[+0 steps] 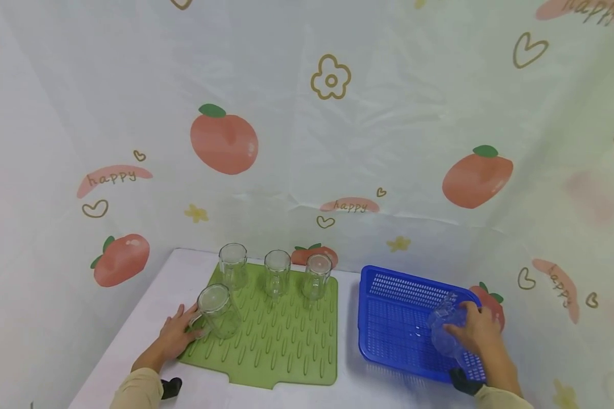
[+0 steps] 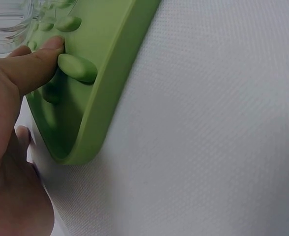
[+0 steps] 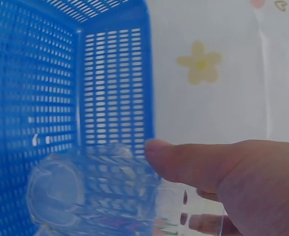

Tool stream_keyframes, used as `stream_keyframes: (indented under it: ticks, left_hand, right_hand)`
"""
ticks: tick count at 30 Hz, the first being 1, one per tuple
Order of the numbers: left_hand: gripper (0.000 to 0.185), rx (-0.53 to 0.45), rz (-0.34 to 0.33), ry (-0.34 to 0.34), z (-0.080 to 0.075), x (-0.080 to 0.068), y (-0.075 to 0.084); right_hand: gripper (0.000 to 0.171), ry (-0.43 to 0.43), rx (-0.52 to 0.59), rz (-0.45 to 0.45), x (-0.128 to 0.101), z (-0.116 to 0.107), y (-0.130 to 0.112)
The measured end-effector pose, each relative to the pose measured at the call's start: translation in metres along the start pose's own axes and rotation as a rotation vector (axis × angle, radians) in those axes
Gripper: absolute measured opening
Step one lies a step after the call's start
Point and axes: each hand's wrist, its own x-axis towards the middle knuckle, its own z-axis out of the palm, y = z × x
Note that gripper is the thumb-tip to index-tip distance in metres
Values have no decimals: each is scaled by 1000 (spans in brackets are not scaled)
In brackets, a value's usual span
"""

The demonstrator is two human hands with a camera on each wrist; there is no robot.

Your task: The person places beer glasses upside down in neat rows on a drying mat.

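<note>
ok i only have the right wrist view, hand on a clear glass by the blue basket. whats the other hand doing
Observer: The left hand rests at the front left edge of a green ridged mat, fingers by an upturned glass.
Operator: any more glasses on that mat
Observer: Yes, three more glasses stand in a row along its far edge.
Operator: is my glass inside the basket or out
Observer: The head view shows the right hand gripping the tilted glass over the near right corner of the blue basket, inside its rim.
</note>
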Motion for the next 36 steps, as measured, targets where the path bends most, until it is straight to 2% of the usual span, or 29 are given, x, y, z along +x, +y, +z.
stream_keyframes:
  ticks: [8,13,24,36]
  left_hand:
    - [81,3,-3,-3,-1,0,2]
    - [81,27,0,3,0,1,1]
    - [80,14,18,7,0,-1,0]
    - [80,27,15,0,-1,-2,1]
  right_hand:
    - [89,-46,-8,3,-1,-10,-8]
    - [92,-27,-10,-44,-1,-15,-12]
    - [86,18,-9,-124,-6,-22,-23]
    - [80,55,146,-203,-12,-19,-38]
